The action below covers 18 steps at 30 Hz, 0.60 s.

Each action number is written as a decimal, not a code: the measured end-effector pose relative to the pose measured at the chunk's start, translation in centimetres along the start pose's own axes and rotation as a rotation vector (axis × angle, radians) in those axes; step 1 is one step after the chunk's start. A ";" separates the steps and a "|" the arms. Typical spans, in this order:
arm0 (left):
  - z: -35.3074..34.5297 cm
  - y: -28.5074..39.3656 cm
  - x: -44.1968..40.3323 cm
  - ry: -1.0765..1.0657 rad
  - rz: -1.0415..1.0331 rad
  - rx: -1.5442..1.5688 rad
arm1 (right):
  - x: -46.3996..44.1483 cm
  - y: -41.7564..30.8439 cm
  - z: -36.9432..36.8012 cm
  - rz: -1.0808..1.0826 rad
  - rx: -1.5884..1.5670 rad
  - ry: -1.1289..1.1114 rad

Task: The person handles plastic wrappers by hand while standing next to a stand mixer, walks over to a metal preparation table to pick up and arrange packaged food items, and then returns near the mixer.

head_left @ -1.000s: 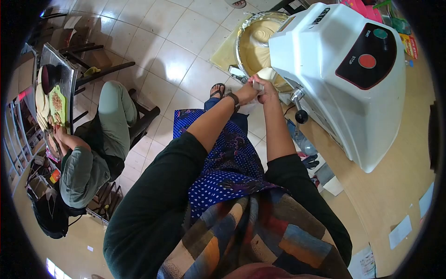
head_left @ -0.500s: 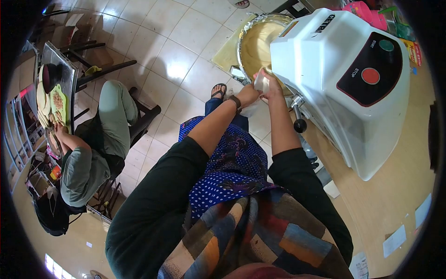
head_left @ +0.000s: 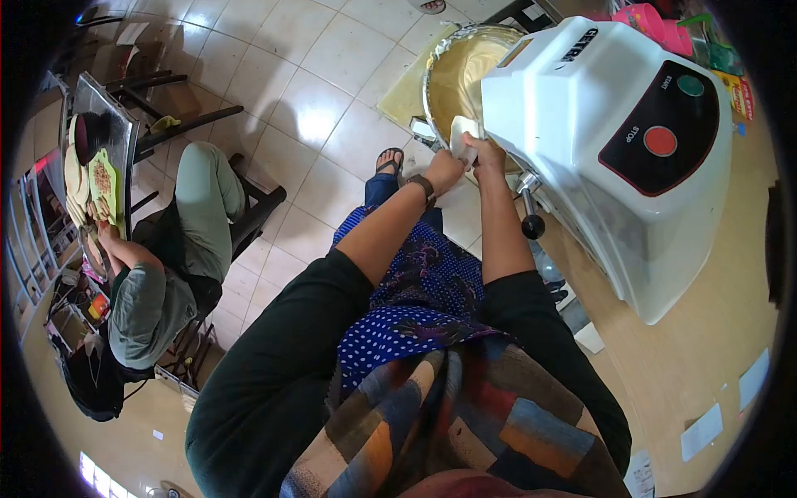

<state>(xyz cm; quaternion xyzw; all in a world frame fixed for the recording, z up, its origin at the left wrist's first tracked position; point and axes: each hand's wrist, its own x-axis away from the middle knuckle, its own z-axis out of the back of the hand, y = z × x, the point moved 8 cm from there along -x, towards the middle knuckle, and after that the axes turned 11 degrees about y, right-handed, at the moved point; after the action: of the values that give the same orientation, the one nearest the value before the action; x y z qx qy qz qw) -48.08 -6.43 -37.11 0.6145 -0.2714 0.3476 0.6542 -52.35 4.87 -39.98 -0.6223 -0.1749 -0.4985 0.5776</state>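
Note:
A small white container (head_left: pixel 462 129), thin-walled and tilted, is in my right hand (head_left: pixel 486 156) at the near rim of the mixing bowl (head_left: pixel 428 93). My right thumb presses on its side. My left hand (head_left: pixel 447 170), with a dark watch at its wrist, is closed against the lower edge of this container; its fingertips are partly hidden. Pale yellow batter (head_left: pixel 455 81) with swirl marks fills the bowl, and some is smeared on the rim. The white mixer (head_left: pixel 573 108) covers the bowl's right side.
A lever with a black knob (head_left: pixel 532 227) sticks out beside my right forearm. On the left, a seated person (head_left: pixel 158 290) works at a table (head_left: pixel 116 108) with a green tray (head_left: pixel 105 183). Pink and green containers (head_left: pixel 652 29) stand behind the mixer.
The white container has risen slightly toward the bowl and turned, showing a broader pale side. My right hand has turned with it. The batter's surface shows sharper swirl marks.

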 end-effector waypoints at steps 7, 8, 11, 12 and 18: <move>0.3 0.1 1.6 -0.053 -0.020 -0.125 | -2.3 0.3 0.6 0.033 -0.131 0.019; 0.2 -0.2 1.4 -0.098 -0.008 -0.125 | -2.4 0.7 0.6 0.033 -0.132 0.020; 0.1 1.2 1.5 -0.073 -0.033 -0.043 | -0.6 1.8 -1.1 -0.200 -0.201 -0.225; 0.6 2.1 1.5 0.003 -0.065 0.039 | 2.5 1.2 -1.8 -0.211 -0.030 -0.302; -0.7 1.0 1.0 -0.147 -0.039 0.115 | 0.6 2.5 -1.8 -0.316 0.032 -0.356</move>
<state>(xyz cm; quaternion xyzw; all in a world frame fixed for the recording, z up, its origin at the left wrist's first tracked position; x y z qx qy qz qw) -48.26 -5.59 -35.76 0.6799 -0.2865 0.3038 0.6028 -50.83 2.35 -41.15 -0.6561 -0.3770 -0.4624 0.4622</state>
